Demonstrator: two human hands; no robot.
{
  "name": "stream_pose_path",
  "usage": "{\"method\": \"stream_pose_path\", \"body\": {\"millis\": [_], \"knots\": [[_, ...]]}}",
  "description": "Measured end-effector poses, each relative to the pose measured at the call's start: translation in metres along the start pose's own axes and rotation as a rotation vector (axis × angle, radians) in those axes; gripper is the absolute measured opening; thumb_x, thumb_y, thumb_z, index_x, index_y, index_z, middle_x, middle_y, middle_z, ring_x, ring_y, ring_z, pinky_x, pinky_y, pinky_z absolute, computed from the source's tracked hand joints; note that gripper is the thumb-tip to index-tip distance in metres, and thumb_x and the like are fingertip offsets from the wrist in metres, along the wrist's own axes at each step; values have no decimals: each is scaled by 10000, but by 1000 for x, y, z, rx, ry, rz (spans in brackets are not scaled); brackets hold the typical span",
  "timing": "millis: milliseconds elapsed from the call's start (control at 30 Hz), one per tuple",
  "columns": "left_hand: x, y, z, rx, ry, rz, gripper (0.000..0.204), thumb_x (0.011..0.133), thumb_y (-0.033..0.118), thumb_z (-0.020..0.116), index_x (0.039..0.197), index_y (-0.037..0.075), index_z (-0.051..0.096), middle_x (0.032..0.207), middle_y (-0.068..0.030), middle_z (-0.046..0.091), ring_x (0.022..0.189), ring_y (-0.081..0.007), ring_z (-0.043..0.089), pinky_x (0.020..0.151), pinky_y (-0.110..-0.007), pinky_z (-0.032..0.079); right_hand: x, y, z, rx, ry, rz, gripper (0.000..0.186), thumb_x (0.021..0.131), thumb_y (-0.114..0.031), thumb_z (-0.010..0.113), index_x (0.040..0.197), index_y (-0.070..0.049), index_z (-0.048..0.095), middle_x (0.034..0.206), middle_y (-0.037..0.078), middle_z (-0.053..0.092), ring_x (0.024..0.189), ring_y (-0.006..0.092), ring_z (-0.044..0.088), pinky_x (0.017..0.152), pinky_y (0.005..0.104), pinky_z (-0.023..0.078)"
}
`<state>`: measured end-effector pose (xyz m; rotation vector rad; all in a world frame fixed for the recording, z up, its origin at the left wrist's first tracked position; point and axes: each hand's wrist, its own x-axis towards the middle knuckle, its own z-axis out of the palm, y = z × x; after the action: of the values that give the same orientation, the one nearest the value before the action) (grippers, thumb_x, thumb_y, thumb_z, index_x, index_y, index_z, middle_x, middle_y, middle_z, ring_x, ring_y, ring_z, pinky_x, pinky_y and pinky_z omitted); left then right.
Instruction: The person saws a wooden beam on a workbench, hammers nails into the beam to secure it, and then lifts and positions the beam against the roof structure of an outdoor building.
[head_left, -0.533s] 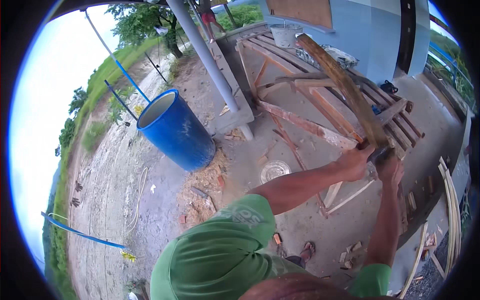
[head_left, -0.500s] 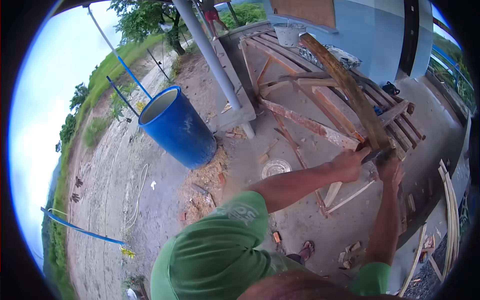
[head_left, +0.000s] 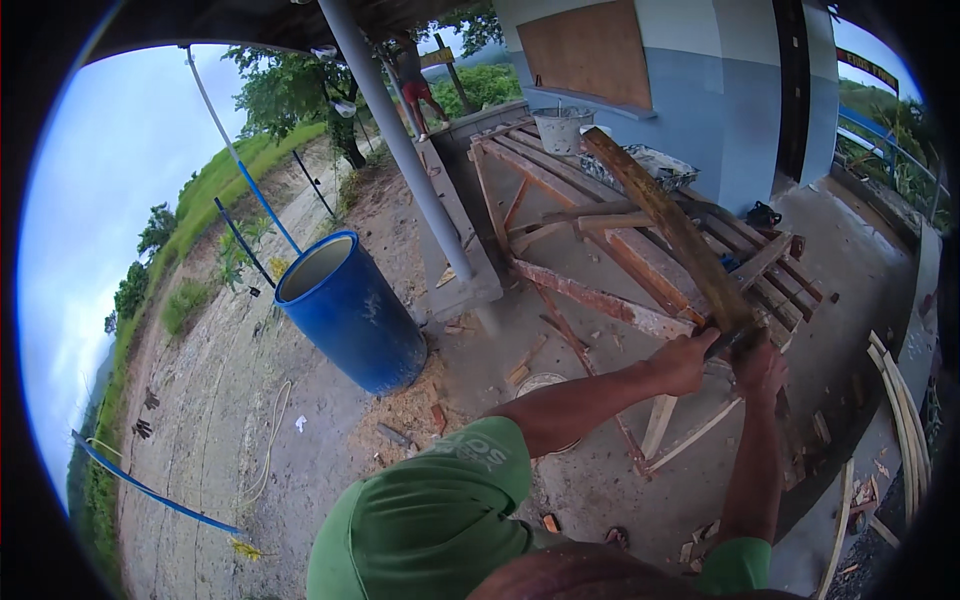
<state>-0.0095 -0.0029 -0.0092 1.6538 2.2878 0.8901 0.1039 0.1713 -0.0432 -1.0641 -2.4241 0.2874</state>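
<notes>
1. Has the left hand (head_left: 682, 362) curled like a fist around one end of a small, dark, flat tool (head_left: 716, 345). Cannot tell what kind of tool, because too much is hidden.
2. Has the right hand (head_left: 762, 372) close by, a little apart from the left, with bent fingers at the near end of a long, rough, brown wooden plank (head_left: 672, 235). Cannot tell whether gripping the tool, the plank or both.
3. Shows the plank slanting up and to the left from the hands, over a big, reddish-brown wooden surface made of slats (head_left: 548, 181).
4. Shows, at the far end of that surface, a round, whitish-grey bucket (head_left: 563, 132) beside a shallow, dark tray smeared with white (head_left: 655, 172).
5. Shows a tall, round, blue drum (head_left: 355, 320) standing well to the left, with a pale grey, round pole (head_left: 400, 140) between drum and surface.
6. Shows long, thin, pale wooden strips (head_left: 905, 425) at the far right.
7. Shows another person in red shorts (head_left: 418, 95) far away, near the top.
</notes>
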Motion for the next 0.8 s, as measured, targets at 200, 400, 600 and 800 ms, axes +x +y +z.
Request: {"method": "stream_pose_path", "body": {"millis": [200,400,600,800], "knots": [[-221,-17,-71,-13,-160,-235,607,896,116,631,1444,46,380,1007,-298,677,895,-441,695,774,-511,557,-9,15,-6,-58,20,131,622,747,-369,797,1264,-94,589,1052,199,709,971,413,684,835,528,526],[-90,-7,-36,-49,-106,-141,606,857,90,647,1406,48,394,922,-324,655,901,-491,659,775,-530,536,-12,-6,-12,-156,58,47,631,763,-387,795,1244,-62,548,924,200,705,887,403,697,779,513,539],[-35,7,5,-62,-97,-47,551,860,71,608,1371,74,403,925,-305,663,914,-505,641,798,-534,520,-7,33,3,-50,83,30,633,740,-398,816,1201,-55,552,906,205,704,886,412,696,774,513,537],[-219,-20,-61,3,-106,-164,620,885,120,640,1442,94,367,992,-271,675,912,-454,677,785,-525,539,-8,17,-8,-75,44,90,740,700,-475,840,1249,-47,591,974,230,701,951,419,682,816,522,533]]}}
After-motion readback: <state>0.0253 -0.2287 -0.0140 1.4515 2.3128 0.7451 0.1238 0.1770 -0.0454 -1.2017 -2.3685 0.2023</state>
